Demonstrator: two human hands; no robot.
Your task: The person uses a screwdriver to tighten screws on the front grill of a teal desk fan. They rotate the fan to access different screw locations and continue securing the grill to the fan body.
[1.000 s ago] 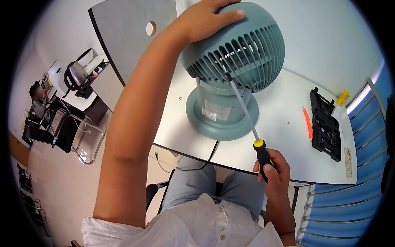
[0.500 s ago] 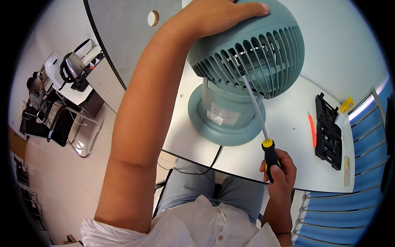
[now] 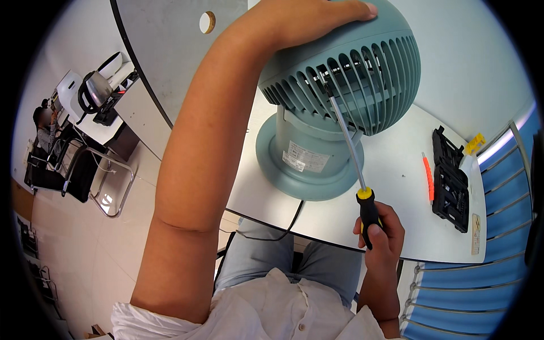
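A grey-green fan (image 3: 345, 96) with a slatted round head stands on the white table, its head tilted on the base. My left hand (image 3: 317, 21) lies over the top of the head, thumb stretched out; the other fingertips are cut off by the upper edge. In my right hand (image 3: 385, 229) is a long screwdriver (image 3: 368, 211) with a black and yellow handle, fingers wrapped round it. Its shaft slants up to the slats, and the tip is among them; whether it meets a screw cannot be made out.
At the right of the white table (image 3: 391, 181) lie an open black tool case (image 3: 450, 184) and a red-orange pen-like tool (image 3: 428, 178). A black cord (image 3: 297, 218) hangs from the table's front edge. Far left are a kettle (image 3: 97, 90), a black chair (image 3: 79, 170) and a seated person (image 3: 45, 130).
The screwdriver and my right hand have shifted very slightly left and up. My left hand stays on the fan head, and the whole view has moved a little.
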